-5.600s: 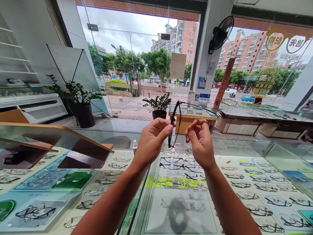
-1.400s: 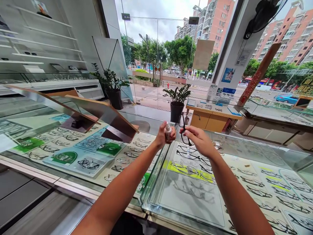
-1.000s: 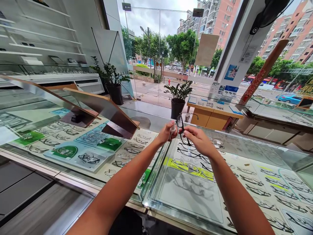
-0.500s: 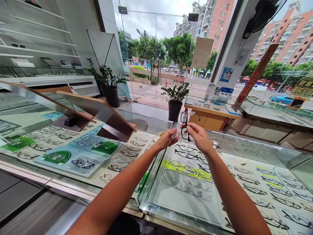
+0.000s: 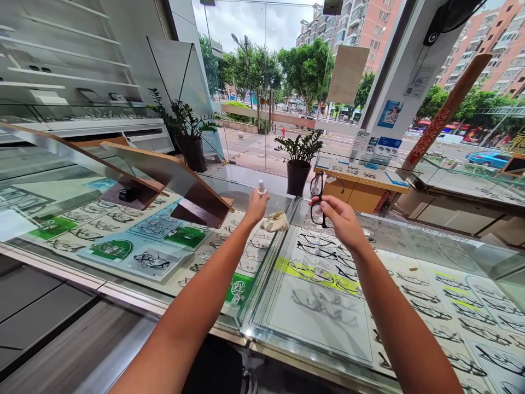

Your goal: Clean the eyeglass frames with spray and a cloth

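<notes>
My left hand (image 5: 257, 206) is closed around a small white spray bottle (image 5: 261, 186), its top showing above the fingers. The hand is over the glass counter, just left of a crumpled beige cloth (image 5: 275, 221) that lies on the glass. In my right hand (image 5: 338, 214) is a pair of black-framed eyeglasses (image 5: 317, 200), pinched near the bridge and held upright on end, one lens above the other. One temple of the glasses sticks out to the right.
Under the glass counter top (image 5: 262, 298) lie rows of spectacle frames. Tilted wooden-edged mirrors (image 5: 172, 180) stand at the left. Potted plants (image 5: 298, 164) are beyond the counter, before the glass door. A wooden display table (image 5: 356, 186) stands behind my right hand.
My left hand has moved left, away from the glasses, and the spray bottle's top now shows. The cloth has come into full view. My right hand still holds the glasses.
</notes>
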Demonstrator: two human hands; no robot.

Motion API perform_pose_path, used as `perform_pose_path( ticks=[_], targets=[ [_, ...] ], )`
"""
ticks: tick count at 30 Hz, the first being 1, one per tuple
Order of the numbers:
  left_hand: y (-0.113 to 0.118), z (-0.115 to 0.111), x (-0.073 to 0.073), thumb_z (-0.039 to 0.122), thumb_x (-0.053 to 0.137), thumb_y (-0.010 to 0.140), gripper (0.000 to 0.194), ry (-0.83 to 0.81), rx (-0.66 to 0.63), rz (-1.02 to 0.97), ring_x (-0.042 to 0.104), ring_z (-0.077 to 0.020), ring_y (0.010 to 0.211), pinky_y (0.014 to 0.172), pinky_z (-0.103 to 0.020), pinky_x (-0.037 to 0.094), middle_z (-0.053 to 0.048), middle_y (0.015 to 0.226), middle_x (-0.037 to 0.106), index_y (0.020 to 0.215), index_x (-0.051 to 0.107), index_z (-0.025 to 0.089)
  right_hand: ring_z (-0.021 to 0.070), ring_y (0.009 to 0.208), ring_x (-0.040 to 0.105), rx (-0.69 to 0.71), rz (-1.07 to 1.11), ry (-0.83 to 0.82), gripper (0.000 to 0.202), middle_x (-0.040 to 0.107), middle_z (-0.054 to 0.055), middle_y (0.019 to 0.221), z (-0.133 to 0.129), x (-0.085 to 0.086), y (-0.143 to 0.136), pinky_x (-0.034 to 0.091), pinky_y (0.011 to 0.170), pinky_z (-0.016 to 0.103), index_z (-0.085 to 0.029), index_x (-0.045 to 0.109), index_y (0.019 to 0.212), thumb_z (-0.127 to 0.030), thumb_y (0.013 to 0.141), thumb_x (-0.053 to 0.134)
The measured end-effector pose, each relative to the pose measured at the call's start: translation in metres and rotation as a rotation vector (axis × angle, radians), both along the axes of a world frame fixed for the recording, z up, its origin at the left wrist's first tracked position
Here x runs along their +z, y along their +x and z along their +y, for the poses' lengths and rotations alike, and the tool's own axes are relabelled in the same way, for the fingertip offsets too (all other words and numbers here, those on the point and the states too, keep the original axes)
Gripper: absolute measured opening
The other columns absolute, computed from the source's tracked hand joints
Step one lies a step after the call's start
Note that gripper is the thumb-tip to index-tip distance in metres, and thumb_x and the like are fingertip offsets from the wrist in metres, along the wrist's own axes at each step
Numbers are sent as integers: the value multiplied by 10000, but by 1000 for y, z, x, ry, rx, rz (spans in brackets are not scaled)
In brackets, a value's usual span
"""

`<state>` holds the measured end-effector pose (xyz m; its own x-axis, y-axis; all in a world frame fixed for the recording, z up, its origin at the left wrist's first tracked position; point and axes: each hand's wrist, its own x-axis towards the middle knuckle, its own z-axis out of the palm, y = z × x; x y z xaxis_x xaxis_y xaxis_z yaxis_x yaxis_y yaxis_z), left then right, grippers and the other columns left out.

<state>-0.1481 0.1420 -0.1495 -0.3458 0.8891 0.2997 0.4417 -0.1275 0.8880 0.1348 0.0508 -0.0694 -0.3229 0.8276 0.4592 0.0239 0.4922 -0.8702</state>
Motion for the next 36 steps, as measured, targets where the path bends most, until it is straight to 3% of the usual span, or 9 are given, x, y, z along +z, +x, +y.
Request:
perform_pose_path(
  ticks=[6, 12, 16, 19, 21, 24, 27, 29, 36],
  targets=[
    [-30, 6, -30, 185, 644, 858, 133, -144, 132, 208, 630, -345, 1176, 1020, -452, 471, -136, 1103, 676, 951, 556, 220, 241, 1045, 669, 2, -15, -3, 382, 778, 75, 1192, 0, -1, 1, 495, 981, 400, -245, 782, 1141, -568, 978, 660],
    [-35, 7, -40, 158, 667, 876, 270, -228, 181, 303, 680, -392, 1164, 944, -444, 503, -181, 1158, 736, 1134, 603, 201, 229, 1030, 670, 14, -4, 8, 340, 778, 64, 1172, 2, -2, 1, 495, 961, 384, -253, 787, 1128, -535, 993, 656],
    [-25, 2, -34, 144, 676, 871, 392, -225, 213, 331, 681, -401, 1168, 959, -463, 521, -210, 1183, 719, 1251, 577, 157, 216, 986, 655, 7, -6, 1, 343, 779, 64, 1165, 2, -3, 1, 487, 938, 382, -249, 782, 1149, -527, 993, 657],
    [-11, -9, -18, 121, 629, 893, 521, -123, 287, 354, 593, -376, 1329, 1082, -460, 479, -266, 1435, 572, 1396, 491, 117, 208, 957, 638, 5, -9, 5, 352, 778, 66, 1167, 1, -1, 1, 481, 913, 376, -240, 781, 1150, -527, 990, 655],
    [0, -19, -4, 70, 515, 930, 529, 20, 316, 398, 536, -318, 1394, 1154, -422, 426, -221, 1526, 497, 1449, 462, 159, 205, 944, 627, 2, -10, 6, 356, 775, 68, 1175, 0, 1, 2, 479, 889, 369, -233, 780, 1147, -526, 988, 653],
    [17, -33, 14, 55, 489, 916, 386, 161, 79, 609, 633, -310, 1168, 1042, -422, 476, -134, 1221, 653, 1230, 646, 216, 202, 909, 617, -12, -15, 2, 368, 774, 70, 1178, 0, 4, 3, 480, 852, 361, -228, 778, 1148, -532, 983, 652],
    [31, -42, 16, 111, 580, 890, 314, 19, -262, 832, 658, -295, 980, 852, -391, 501, -102, 1100, 650, 1121, 738, 253, 211, 937, 633, -17, -20, 12, 380, 776, 72, 1168, 0, 4, 3, 488, 876, 365, -227, 777, 1146, -545, 980, 650],
    [38, -43, 8, 94, 610, 862, 357, -52, -382, 926, 650, -289, 963, 819, -379, 485, -106, 1104, 633, 1121, 776, 275, 218, 967, 644, -15, -23, 17, 383, 779, 71, 1162, 1, 4, 3, 491, 899, 369, -228, 779, 1140, -552, 978, 652],
    [39, -26, -17, 116, 689, 802, 213, -69, -390, 966, 591, -334, 1084, 894, -432, 464, -142, 1082, 629, 887, 837, 244, 217, 959, 631, -14, -28, 5, 358, 780, 69, 1172, -2, 5, 0, 483, 904, 377, -237, 790, 1119, -538, 977, 660]
  ],
)
